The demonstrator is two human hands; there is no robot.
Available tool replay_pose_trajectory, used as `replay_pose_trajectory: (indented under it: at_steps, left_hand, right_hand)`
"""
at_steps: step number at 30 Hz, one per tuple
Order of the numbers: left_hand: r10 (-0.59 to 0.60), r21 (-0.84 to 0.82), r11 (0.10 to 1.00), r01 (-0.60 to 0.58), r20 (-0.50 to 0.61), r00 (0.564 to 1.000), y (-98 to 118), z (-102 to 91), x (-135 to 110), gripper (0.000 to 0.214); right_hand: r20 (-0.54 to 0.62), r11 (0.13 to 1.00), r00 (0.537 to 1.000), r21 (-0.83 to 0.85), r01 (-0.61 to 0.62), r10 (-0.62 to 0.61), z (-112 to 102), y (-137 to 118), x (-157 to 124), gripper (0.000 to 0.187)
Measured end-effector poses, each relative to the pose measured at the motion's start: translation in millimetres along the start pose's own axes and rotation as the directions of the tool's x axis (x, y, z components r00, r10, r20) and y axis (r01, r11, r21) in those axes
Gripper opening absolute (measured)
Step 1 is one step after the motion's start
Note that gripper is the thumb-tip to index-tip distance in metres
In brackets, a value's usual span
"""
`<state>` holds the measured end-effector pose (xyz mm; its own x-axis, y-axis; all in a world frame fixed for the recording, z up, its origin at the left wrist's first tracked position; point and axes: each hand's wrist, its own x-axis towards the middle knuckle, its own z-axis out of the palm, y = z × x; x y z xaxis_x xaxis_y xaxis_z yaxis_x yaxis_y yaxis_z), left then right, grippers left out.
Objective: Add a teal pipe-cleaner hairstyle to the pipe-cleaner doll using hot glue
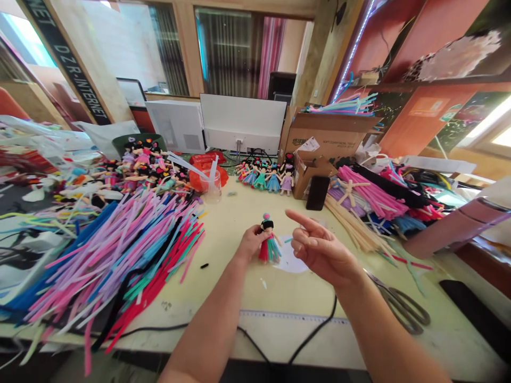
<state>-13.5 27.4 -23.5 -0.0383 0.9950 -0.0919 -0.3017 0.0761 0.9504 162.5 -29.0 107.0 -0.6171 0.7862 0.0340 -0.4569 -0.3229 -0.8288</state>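
My left hand [250, 243] is closed around the side of a small pipe-cleaner doll [268, 243], holding it upright over the table. The doll has black hair, a pink-and-teal topknot and a skirt of red, teal and blue strips. To its right is my right hand [317, 247], its index finger stretched out and the thumb and other fingers pressed together. A tiny teal piece [288, 241] shows by those fingertips; whether they grip it I cannot tell. Beneath lies a white round sheet [293, 260], partly covered by the doll and my right hand.
Many pipe cleaners [120, 255] spread over the left side. Finished dolls [265, 175] stand at the back, near a clear cup [211, 189]. A phone [318, 192] leans by cardboard boxes [331, 133]. Scissors [403, 308] and a pink bottle [459, 229] are right; a ruler [279, 315] lies in front.
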Motion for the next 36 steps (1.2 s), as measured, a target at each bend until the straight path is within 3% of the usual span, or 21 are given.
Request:
replay_pose_trajectory:
  at_steps: [19, 28, 36]
  left_hand:
    - [-0.005, 0.072, 0.997, 0.006, -0.02, 1.0, 0.9, 2.5, 2.8, 0.03]
    - [0.001, 0.075, 0.997, 0.0, -0.02, 1.0, -9.4, 0.0, 10.2, 0.03]
    - [0.024, 0.144, 0.989, -0.023, -0.002, 1.0, -10.9, -1.3, 11.7, 0.026]
  right_hand:
    - [0.037, 0.994, 0.998, 0.095, -0.047, 0.044, -25.2, 23.4, 14.8, 0.067]
    - [0.02, 0.993, 1.0, 0.115, -0.005, 0.003, -53.9, 43.8, 25.1, 0.052]
    - [-0.1, 0.973, 0.99, 0.22, -0.072, 0.096, -67.1, 55.0, 31.8, 0.043]
